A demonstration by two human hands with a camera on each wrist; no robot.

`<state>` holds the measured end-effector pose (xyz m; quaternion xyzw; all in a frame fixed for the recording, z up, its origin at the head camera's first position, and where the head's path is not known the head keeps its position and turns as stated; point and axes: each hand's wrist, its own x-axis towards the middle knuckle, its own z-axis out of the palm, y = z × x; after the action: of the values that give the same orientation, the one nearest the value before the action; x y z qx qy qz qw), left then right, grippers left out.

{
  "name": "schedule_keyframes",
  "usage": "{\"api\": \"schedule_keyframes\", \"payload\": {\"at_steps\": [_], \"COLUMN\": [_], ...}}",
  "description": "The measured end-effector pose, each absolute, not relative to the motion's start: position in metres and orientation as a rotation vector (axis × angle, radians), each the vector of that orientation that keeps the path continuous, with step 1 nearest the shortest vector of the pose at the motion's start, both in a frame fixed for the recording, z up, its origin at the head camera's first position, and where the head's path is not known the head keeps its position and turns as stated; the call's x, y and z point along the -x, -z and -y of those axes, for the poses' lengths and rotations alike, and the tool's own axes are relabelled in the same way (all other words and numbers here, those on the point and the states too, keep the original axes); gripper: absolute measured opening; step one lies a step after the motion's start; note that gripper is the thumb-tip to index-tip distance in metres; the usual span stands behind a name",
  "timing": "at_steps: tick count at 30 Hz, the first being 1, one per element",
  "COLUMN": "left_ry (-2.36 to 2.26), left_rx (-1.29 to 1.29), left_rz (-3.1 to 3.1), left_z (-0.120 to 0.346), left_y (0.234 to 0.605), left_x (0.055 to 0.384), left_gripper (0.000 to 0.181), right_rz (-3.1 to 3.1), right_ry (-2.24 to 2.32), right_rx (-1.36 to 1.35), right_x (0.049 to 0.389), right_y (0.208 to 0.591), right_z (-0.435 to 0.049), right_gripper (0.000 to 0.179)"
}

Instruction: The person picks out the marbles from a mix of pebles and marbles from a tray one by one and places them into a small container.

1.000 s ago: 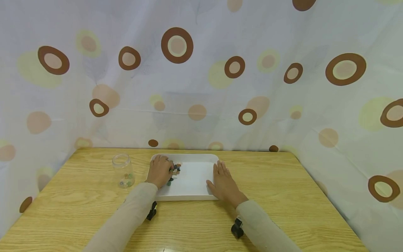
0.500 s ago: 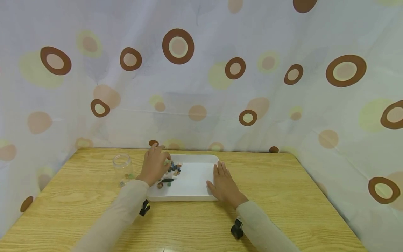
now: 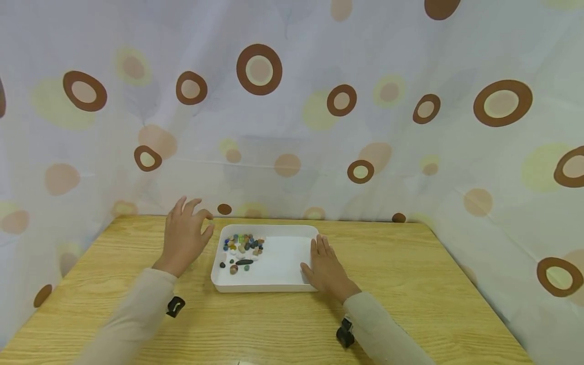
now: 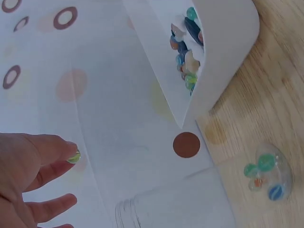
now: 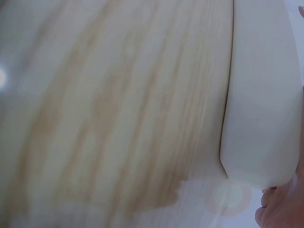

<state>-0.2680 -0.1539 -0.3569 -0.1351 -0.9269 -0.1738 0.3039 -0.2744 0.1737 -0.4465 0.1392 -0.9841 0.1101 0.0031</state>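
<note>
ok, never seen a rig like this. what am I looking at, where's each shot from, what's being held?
No robot here: it's a person's bare left hand and right hand over a wooden table. The wide view comes from a camera worn on the head, looking forward and down; the other two come from one camera on each wrist.

A white tray lies on the table, with small stones and marbles gathered toward its left side. The right hand rests at the tray's right edge. The left hand, raised beside the tray, pinches a greenish marble, visible in the left wrist view. That view also shows a clear jar holding a few marbles. The right wrist view is mostly tabletop and tray wall.
</note>
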Motion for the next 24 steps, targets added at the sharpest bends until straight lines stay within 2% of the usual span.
{"api": "schedule_keyframes", "payload": {"at_steps": [12, 24], "left_ry": [0.467, 0.471], "left_rx": [0.278, 0.239], "left_rz": [2.414, 2.464], "left_z": [0.200, 0.213], "left_y": [0.358, 0.368], "left_x": [0.248, 0.246], "left_gripper": [0.013, 0.011], "right_rz": [3.079, 3.086], "right_ry": [-0.334, -0.347], "right_rx": [-0.458, -0.452], "right_x": [0.273, 0.274], "right_y": [0.445, 0.446], "right_z": [-0.174, -0.174], "right_gripper": [0.073, 0.072]}}
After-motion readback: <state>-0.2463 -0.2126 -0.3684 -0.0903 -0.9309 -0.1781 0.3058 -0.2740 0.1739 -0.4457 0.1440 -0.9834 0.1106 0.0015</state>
